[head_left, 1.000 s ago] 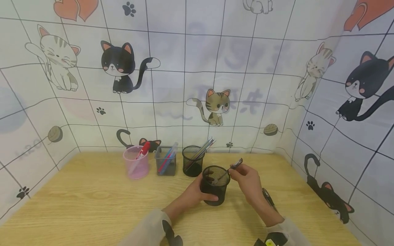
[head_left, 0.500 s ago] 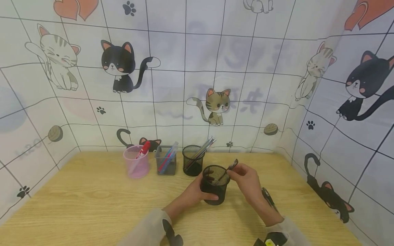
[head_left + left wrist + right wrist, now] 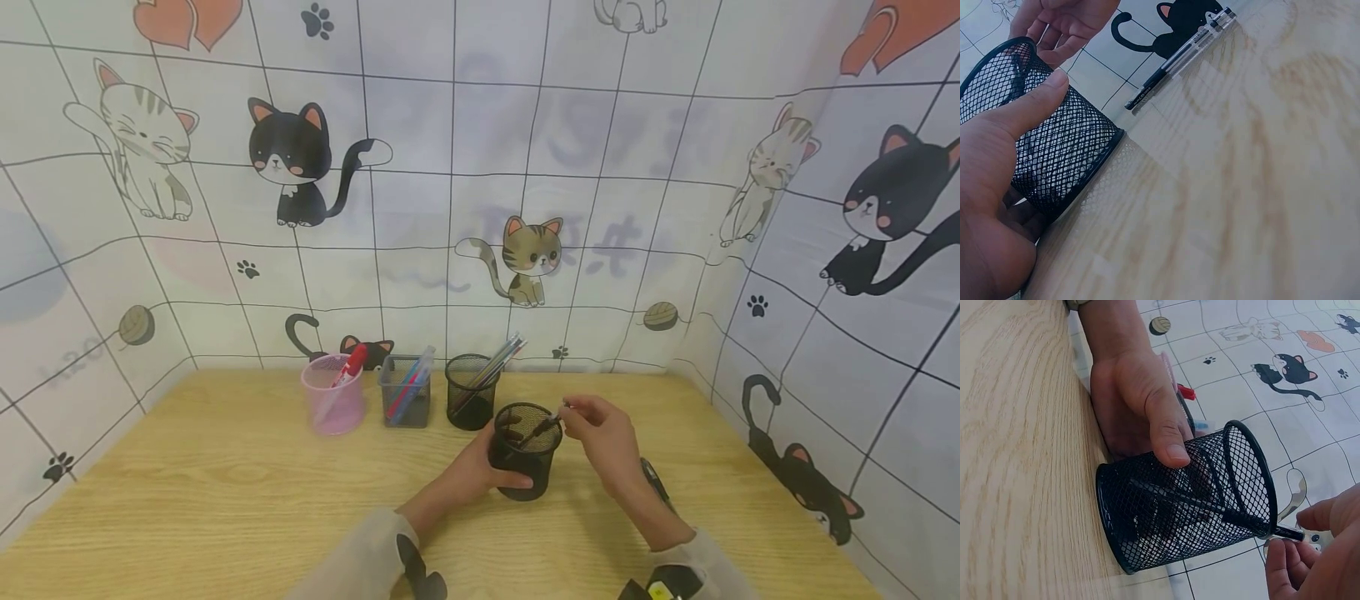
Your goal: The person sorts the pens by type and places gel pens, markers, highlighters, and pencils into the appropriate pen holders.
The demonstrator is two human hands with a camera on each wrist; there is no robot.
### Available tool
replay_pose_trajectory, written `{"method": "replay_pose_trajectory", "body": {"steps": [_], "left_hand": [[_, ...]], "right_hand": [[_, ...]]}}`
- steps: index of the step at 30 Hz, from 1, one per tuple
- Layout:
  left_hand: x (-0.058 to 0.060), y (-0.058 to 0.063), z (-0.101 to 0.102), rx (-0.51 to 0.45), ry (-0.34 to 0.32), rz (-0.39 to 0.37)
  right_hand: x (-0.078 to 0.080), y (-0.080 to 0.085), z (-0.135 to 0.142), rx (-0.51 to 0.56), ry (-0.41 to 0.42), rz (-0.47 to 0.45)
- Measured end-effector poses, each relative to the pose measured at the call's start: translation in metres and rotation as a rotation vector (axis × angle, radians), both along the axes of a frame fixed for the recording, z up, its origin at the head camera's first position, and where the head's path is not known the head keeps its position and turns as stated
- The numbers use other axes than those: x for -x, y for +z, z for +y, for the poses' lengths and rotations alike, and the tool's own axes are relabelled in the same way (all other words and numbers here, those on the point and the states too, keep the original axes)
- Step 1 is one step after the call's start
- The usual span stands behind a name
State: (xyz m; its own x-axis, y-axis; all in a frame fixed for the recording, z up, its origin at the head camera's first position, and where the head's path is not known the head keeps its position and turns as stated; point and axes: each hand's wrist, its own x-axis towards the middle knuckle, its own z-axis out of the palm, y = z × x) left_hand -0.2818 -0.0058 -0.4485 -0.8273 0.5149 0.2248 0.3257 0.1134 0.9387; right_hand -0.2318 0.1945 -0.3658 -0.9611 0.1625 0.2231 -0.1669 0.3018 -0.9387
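Observation:
A black mesh pen cup (image 3: 538, 477) stands on the table, its base right at the tabletop in both wrist views. My left hand (image 3: 472, 468) grips it round the side, thumb across the front and fingers behind. Inside the cup a dark pen (image 3: 537, 430) leans toward the right rim, its lower part showing through the mesh in the right wrist view. Just past the rim, thumb and fingers of my right hand (image 3: 604, 435) pinch the pen's upper end (image 3: 1289, 533). Another pen (image 3: 1175, 62), clear with black ends, lies on the table beside my right forearm.
Along the back of the wooden table (image 3: 247, 500) stand a pink cup (image 3: 337, 417) with a red marker, a square grey mesh holder (image 3: 406, 414) with pens, and a black mesh cup (image 3: 471, 414) with several slim pens. Cat-print cloth walls (image 3: 405, 275) rise behind and beside.
The pen has slid deeper into the cup, so less of it sticks out past my right fingers. My left hand and the cup have stayed in place.

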Motion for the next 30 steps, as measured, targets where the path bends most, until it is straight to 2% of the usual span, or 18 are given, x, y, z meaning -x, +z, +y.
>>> {"method": "replay_pose_trajectory", "body": {"steps": [13,23,30], "left_hand": [[0.000,0.001,-0.002,0.020,0.014,0.014],[-0.001,0.003,-0.002,0.003,0.006,0.006],[0.000,0.000,0.000,-0.012,-0.011,0.004]], "right_hand": [[0.002,-0.002,-0.001,-0.057,-0.062,0.007],[0.001,-0.004,-0.002,-0.014,-0.068,0.007],[-0.008,-0.016,0.005,-0.031,-0.182,0.030]]}}
